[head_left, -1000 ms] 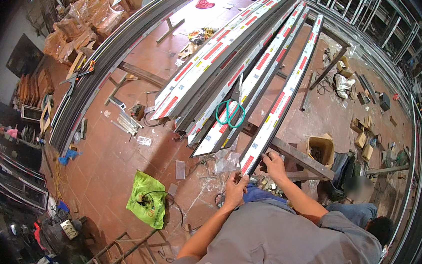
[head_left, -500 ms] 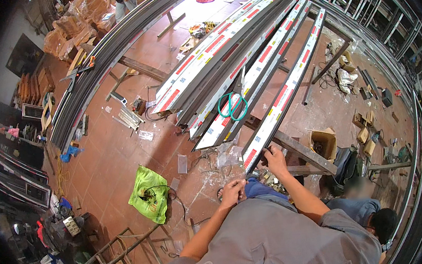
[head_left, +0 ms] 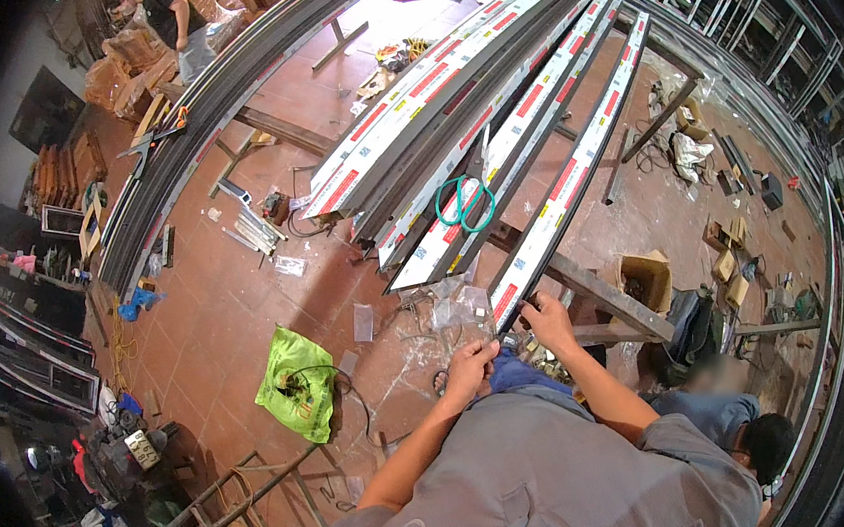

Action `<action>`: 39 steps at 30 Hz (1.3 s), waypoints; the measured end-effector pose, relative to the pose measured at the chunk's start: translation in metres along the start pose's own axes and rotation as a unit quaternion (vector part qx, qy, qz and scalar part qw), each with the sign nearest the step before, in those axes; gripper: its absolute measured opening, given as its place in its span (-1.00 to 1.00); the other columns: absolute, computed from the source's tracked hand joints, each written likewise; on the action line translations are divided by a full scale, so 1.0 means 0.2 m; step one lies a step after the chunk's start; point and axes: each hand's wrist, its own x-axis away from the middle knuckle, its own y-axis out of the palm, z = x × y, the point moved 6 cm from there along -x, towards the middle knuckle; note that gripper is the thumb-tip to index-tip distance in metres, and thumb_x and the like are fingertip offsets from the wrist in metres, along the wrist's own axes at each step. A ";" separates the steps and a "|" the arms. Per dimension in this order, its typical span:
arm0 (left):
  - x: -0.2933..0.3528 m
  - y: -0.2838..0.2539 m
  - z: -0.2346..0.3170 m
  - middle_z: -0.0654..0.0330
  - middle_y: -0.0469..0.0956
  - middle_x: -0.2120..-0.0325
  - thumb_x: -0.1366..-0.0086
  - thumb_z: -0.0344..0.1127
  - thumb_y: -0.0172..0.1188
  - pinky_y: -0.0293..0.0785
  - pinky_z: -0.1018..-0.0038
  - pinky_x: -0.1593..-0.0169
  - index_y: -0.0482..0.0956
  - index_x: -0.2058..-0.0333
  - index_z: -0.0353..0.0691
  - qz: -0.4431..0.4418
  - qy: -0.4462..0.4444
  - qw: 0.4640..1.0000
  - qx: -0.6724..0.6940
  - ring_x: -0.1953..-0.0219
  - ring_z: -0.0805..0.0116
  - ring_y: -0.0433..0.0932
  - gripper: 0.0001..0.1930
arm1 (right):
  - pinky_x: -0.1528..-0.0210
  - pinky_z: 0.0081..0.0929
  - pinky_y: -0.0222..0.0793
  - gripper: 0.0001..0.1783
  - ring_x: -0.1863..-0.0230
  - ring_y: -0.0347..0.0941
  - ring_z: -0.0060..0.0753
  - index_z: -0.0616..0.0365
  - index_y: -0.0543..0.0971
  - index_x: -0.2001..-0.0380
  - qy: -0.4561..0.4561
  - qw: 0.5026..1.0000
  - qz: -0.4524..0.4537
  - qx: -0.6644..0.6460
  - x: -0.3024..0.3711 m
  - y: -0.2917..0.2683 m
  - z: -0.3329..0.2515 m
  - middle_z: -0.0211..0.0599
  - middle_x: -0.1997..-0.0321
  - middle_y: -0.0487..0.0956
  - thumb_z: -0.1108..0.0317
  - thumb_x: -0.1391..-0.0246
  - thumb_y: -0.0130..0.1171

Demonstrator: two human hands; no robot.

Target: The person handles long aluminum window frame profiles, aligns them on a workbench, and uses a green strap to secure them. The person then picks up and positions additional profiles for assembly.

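Note:
A long metal profile (head_left: 563, 196) with white, red-marked film on its face and dark edges runs away from me, its near end just ahead of my body. My right hand (head_left: 548, 321) is closed at the right edge of that near end, thumb and fingers pinched on it. Just left of the tip, my left hand (head_left: 469, 368) has its fingers pressed together close to the end; what they hold, if anything, is too small to make out. Teal-handled scissors (head_left: 465, 205) lie on the neighbouring profiles (head_left: 439, 232), left of the one at my hands.
A wooden-looking support beam (head_left: 606, 298) crosses under the profiles. An open cardboard box (head_left: 645, 282) stands to the right, near a crouching person (head_left: 716, 413). A green bag (head_left: 297, 385) lies on the tiled floor at left. Another person (head_left: 176, 29) stands far left.
My left hand has moved slightly up and right, to the profile's near end. My right hand stays at its edge. The far person has moved left and into fuller view.

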 end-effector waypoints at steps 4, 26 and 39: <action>-0.07 0.02 -0.07 0.37 0.51 0.53 -0.45 -0.14 0.26 0.27 0.57 0.43 0.63 0.33 -0.25 0.016 0.010 0.996 0.090 0.52 0.61 0.41 -0.73 | 0.39 -0.44 0.42 -0.72 0.45 0.56 -0.52 0.36 0.63 0.30 0.042 0.995 -0.048 -0.077 -0.02 0.10 0.16 -0.23 0.40 0.67 0.28 -0.18 0.27; 0.77 -1.80 -0.10 0.34 0.55 0.54 -0.30 -0.31 0.34 0.41 0.51 0.38 0.68 0.32 -0.31 0.229 0.034 0.963 -0.138 0.50 0.53 0.47 -0.84 | 0.46 -0.47 0.46 -0.68 0.47 0.63 -0.33 0.11 0.43 0.05 0.152 0.936 -0.108 -0.300 0.20 0.37 0.26 -0.21 0.29 0.68 0.06 -0.48 -0.02; 0.47 -1.53 -0.92 0.21 0.67 0.38 -0.35 -0.02 0.31 0.40 0.40 0.21 0.71 0.26 -0.30 0.083 -0.062 0.990 -0.095 0.36 0.44 0.52 -0.62 | 0.41 -0.59 0.40 -0.69 0.44 0.55 -0.53 0.16 0.49 0.02 0.072 0.961 -0.081 -0.254 0.29 0.38 0.18 -0.29 0.20 0.66 0.25 -0.29 0.28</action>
